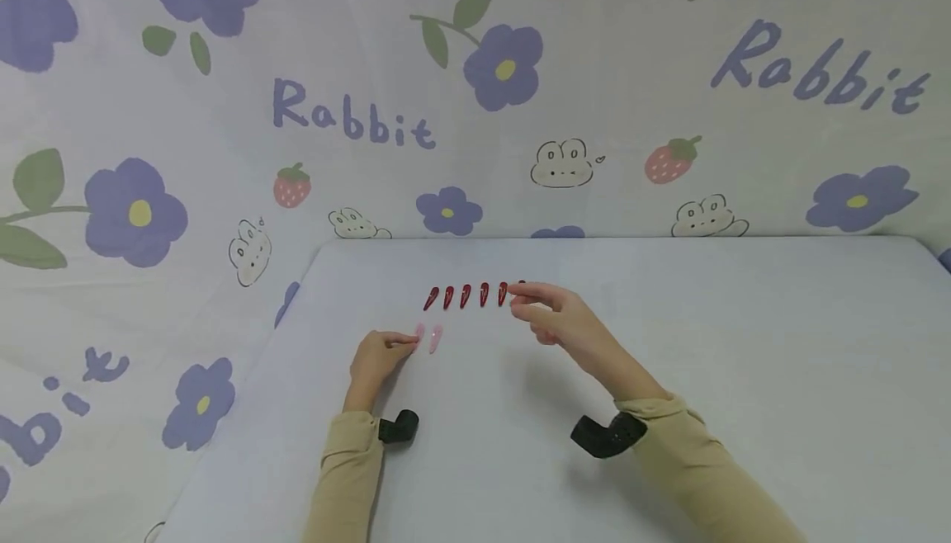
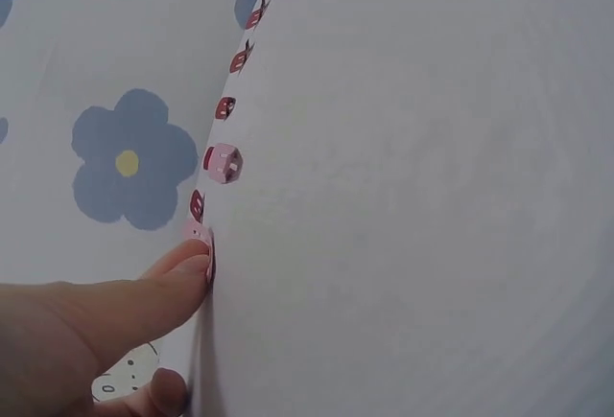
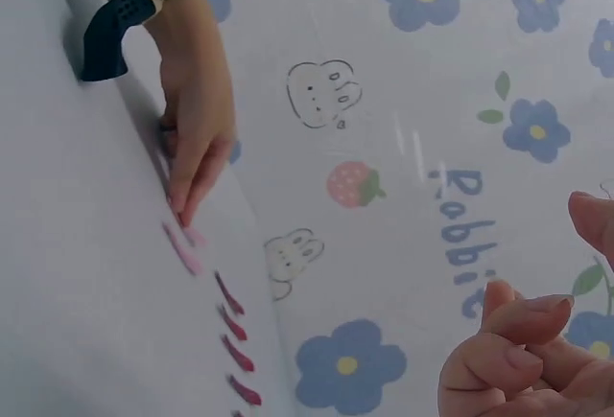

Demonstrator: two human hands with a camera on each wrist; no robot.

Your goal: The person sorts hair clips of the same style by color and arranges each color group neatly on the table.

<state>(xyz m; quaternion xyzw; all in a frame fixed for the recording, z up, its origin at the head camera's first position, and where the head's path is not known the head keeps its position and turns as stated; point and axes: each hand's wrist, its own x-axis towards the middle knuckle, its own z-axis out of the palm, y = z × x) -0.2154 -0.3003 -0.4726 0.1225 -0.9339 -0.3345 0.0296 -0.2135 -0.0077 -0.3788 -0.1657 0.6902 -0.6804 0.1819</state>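
Red snap hair clips (image 1: 466,296) form a row toward the table's far side, several in number. Nearer to me, two pink hair clips lie side by side. Thumb and finger of my left hand (image 1: 375,361) pinch the lower end of the left pink hair clip (image 1: 419,331), which is at the table surface. The second pink hair clip (image 1: 436,338) sits just to its right, untouched. My right hand (image 1: 560,324) hovers by the right end of the red row, holding nothing. Its fingers are loosely bent and partly hide the last red clip (image 1: 522,282).
A white table (image 1: 743,378) spreads under both hands. Behind it hangs a cloth (image 1: 624,73) printed with flowers, rabbits and strawberries. Dark wrist devices (image 1: 609,436) are strapped over the beige sleeves (image 1: 345,465).
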